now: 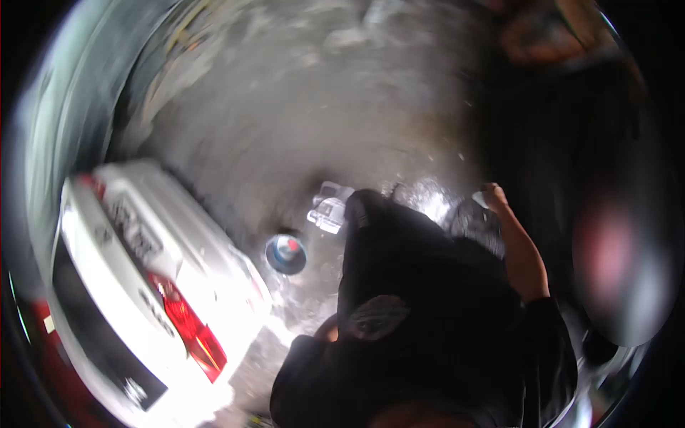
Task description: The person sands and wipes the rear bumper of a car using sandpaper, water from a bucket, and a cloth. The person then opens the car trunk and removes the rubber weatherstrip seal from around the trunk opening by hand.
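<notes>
My right hand (492, 194) is at the end of my outstretched arm, its fingers closed round something small and pale that is too blurred to name. Below it the wet floor shines beside my dark clothes. A patch of skin of my left arm shows at my side, but the left hand itself is hidden. Left of my body stands a round blue bucket (287, 254) with something red in it. A clear, pale plastic container (330, 207) sits on the floor by my dark trouser leg.
The rear of a white car (203, 235), with a red tail light (187, 324), fills the left side. Grey, wet concrete floor (307, 107) stretches ahead. A blurred red and white rounded shape (617, 264) stands at the right edge, in the dark.
</notes>
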Action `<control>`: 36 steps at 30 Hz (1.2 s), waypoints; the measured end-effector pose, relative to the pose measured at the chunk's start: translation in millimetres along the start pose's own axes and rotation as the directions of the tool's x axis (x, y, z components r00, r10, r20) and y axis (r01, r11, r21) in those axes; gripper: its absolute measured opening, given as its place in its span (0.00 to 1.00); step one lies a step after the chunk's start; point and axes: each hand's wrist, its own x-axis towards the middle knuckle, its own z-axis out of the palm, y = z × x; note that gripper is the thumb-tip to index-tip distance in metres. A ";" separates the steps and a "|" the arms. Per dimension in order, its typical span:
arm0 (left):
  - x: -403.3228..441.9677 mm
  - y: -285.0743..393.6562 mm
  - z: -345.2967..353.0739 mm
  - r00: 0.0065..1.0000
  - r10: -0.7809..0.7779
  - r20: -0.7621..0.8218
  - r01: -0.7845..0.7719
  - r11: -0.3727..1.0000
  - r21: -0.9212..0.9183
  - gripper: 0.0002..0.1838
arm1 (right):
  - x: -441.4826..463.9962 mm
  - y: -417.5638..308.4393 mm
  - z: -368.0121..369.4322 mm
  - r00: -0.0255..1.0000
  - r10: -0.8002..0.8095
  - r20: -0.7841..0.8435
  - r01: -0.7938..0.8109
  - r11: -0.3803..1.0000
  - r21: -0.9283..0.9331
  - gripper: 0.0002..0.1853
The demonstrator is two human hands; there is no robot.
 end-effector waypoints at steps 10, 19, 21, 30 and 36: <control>119.4 191.6 3.5 0.988 -0.087 -0.128 0.035 0.931 -0.363 0.21 | 277.9 -257.2 -49.2 0.765 -0.628 -0.144 0.630 0.776 -0.034 0.20; 306.3 310.4 -191.1 0.991 0.122 -0.054 -0.128 0.985 -0.117 0.21 | 396.2 -487.8 1.0 0.929 -0.076 0.361 0.362 0.002 -0.932 0.21; 350.1 306.4 -282.2 0.964 0.253 -0.081 -0.254 0.967 0.000 0.21 | 439.3 -555.3 -13.8 0.551 -0.618 0.560 0.737 0.046 -0.675 0.19; 242.3 445.5 -681.1 0.332 0.079 -0.940 -0.602 0.785 -0.146 0.14 | 453.5 -954.2 56.3 -0.005 -0.892 0.452 0.878 -0.221 -0.425 0.11; 269.1 476.2 -756.6 0.292 -0.013 -0.956 -0.612 0.765 -0.198 0.14 | 464.7 -1184.9 140.7 0.205 -0.873 0.442 0.966 0.107 -0.235 0.17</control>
